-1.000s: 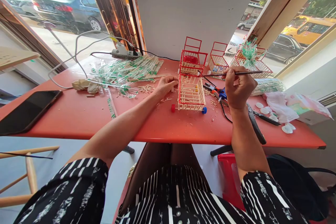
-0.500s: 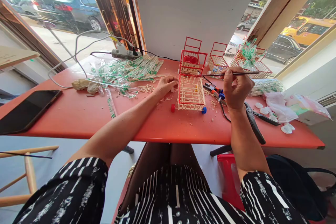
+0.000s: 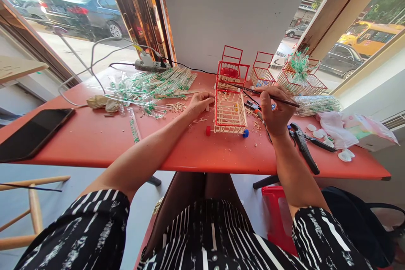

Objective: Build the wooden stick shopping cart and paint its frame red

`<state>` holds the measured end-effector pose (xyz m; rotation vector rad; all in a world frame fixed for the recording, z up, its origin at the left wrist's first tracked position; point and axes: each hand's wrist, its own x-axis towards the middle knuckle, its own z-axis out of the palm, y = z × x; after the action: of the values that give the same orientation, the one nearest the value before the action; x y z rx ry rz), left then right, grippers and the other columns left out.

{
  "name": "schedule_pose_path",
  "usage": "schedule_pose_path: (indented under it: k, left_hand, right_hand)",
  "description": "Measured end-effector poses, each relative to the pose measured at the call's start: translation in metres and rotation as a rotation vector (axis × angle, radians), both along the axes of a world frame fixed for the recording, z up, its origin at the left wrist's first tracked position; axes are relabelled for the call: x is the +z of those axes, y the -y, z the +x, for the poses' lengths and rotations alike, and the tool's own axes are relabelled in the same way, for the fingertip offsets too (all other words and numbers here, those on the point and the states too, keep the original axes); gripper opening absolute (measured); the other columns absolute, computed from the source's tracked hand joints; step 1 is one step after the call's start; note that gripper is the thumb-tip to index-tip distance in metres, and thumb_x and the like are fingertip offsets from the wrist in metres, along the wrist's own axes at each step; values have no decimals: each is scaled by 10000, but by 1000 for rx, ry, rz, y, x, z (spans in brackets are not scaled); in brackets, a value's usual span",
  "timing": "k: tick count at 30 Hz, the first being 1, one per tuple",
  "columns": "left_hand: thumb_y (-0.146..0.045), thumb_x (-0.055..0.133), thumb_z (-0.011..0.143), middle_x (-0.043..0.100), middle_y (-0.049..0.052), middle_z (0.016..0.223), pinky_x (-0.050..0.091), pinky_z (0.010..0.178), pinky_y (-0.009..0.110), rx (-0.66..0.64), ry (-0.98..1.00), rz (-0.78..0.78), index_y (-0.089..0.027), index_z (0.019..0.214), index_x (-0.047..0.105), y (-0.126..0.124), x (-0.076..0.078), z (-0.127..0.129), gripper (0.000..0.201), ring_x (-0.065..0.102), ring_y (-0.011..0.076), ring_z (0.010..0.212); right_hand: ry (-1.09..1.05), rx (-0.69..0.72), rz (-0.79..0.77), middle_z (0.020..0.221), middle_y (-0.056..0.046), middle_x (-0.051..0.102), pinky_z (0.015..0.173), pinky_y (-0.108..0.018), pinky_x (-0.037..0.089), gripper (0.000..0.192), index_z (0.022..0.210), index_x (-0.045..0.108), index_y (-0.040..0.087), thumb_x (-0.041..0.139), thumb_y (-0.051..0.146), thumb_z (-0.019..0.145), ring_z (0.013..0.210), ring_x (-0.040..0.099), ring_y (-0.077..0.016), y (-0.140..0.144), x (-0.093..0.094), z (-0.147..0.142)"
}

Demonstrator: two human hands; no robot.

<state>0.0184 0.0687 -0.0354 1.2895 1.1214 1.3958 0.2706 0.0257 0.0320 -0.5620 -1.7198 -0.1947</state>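
Observation:
A small cart model (image 3: 230, 112) of pale sticks with red edges and small wheels stands in the middle of the red table (image 3: 95, 139). My left hand (image 3: 199, 103) rests against its left side, fingers on the frame. My right hand (image 3: 274, 112) grips a thin dark brush (image 3: 253, 90) like a pen, its tip reaching left over the cart's far red rim. Behind it stand three more red-framed cart models (image 3: 262, 69).
Bundles of wrapped sticks (image 3: 158, 82) and a glue gun (image 3: 148, 65) with cable lie at the back left. A dark phone (image 3: 31, 133) lies at the left edge. Pliers and cutters (image 3: 302, 145), white discs (image 3: 344, 155) and plastic bags (image 3: 348, 128) lie on the right.
My right hand has dropped and moved left toward the cart, tilting the brush from level to slanting down-right. My left hand has stayed in place.

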Motion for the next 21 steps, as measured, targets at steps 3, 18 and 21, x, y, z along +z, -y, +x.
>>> schedule_pose_path:
  k: [3, 18, 21]
  left_hand:
    - [-243, 667, 675, 626, -16, 576, 360, 492, 206, 6, -14, 1, -182, 690, 720, 0, 1, 0, 83, 522, 108, 541]
    - [-278, 683, 660, 628, -23, 574, 381, 506, 192, -7, 8, 18, -182, 673, 702, 0, -2, -1, 99, 497, 88, 530]
    - [-270, 697, 657, 624, -23, 570, 385, 515, 189, -9, 16, 11, -181, 668, 694, 0, -1, 0, 89, 505, 90, 546]
  right_hand:
    - [-2, 22, -5, 959, -16, 865, 946, -431, 641, 277, 1041, 849, 307, 596, 405, 1099, 892, 806, -213, 0, -2, -3]
    - [-52, -61, 76, 871, -24, 842, 813, -391, 639, 295, 957, 841, 260, 609, 363, 1107, 829, 798, -200, -4, 10, 9]
    - [-74, -86, 76, 847, -22, 820, 771, -386, 628, 307, 952, 829, 258, 602, 387, 1113, 802, 791, -197, -7, 9, 14]
